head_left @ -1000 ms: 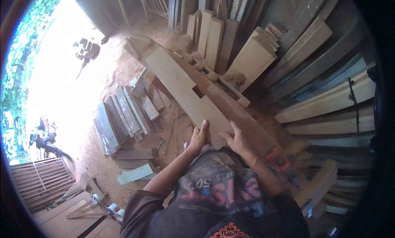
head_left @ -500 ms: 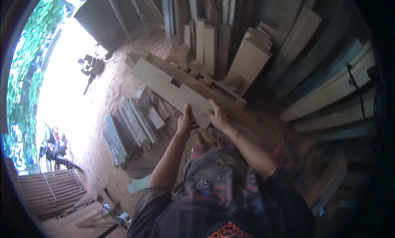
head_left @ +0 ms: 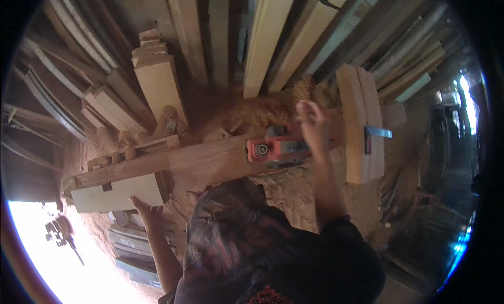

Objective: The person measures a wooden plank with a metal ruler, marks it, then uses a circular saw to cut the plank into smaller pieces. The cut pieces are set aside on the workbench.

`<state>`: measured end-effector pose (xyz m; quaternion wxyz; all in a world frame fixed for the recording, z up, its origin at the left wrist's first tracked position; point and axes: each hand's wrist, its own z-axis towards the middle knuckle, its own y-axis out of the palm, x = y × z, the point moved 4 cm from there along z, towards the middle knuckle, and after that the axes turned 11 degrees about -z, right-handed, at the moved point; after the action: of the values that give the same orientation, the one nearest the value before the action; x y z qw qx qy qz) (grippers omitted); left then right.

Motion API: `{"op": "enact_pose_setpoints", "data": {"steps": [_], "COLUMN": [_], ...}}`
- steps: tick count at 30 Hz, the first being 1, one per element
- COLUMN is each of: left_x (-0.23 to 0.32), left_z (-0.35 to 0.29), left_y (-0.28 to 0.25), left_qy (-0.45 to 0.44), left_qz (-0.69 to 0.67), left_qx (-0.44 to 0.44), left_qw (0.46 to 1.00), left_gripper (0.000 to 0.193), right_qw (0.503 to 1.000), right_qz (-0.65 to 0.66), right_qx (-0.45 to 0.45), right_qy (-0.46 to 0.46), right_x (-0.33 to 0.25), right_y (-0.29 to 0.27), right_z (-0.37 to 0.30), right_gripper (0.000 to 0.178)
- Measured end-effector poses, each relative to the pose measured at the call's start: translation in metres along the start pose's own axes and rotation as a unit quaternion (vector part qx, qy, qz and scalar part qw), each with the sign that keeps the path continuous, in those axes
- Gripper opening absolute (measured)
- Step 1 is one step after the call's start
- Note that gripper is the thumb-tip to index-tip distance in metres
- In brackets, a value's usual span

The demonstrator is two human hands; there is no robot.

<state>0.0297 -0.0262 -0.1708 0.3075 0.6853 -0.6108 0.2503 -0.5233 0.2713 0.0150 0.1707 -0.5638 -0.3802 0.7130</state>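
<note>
Basically sawdust (head_left: pixel 265 112) and chunky planks (head_left: pixel 157 88) behind, red planer (head_left: pixel 262 149) on a beam (head_left: pixel 210 159), left hand (head_left: pixel 148 214) gripping a flat notched board (head_left: pixel 113 194), right hand (head_left: pixel 313 128) blurry, can't tell its grip

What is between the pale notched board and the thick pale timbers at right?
In the head view, a red power planer sits there on the long wooden beam; the right hand is near its right end.

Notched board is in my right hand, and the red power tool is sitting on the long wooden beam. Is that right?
Not quite: the head view shows the notched board in the left hand, not the right hand. The red power tool does sit on the long wooden beam.
</note>
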Motion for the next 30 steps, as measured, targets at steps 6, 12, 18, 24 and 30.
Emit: {"op": "enact_pose_setpoints", "data": {"steps": [6, 12, 18, 24, 30], "left_x": [-0.005, -0.040, -0.053, -0.037, 0.037], "left_z": [0.012, 0.009, -0.037, -0.070, -0.096], "left_y": [-0.016, -0.037, -0.009, -0.033, -0.002], "left_qy": [-0.003, -0.081, -0.054, 0.073, 0.176], "left_qz": [-0.026, -0.079, -0.150, -0.190, -0.176], "left_qx": [-0.039, 0.034, -0.004, 0.109, 0.013], "left_qw": [0.999, 0.993, 0.987, 0.973, 0.969], "left_gripper": [0.109, 0.120, 0.110, 0.064, 0.046], "right_qw": [0.943, 0.879, 0.813, 0.918, 0.986], "right_qz": [-0.297, -0.455, -0.548, -0.351, -0.027], "right_qx": [0.105, 0.051, 0.074, 0.173, -0.056], "right_qy": [0.109, 0.135, 0.183, 0.065, -0.157], "right_x": [0.204, 0.372, 0.433, 0.307, 0.009], "right_y": [-0.103, -0.190, -0.240, -0.191, -0.009], "right_z": [0.025, 0.017, 0.023, 0.062, 0.045], "right_gripper": [0.050, 0.056, 0.061, 0.061, 0.062]}}
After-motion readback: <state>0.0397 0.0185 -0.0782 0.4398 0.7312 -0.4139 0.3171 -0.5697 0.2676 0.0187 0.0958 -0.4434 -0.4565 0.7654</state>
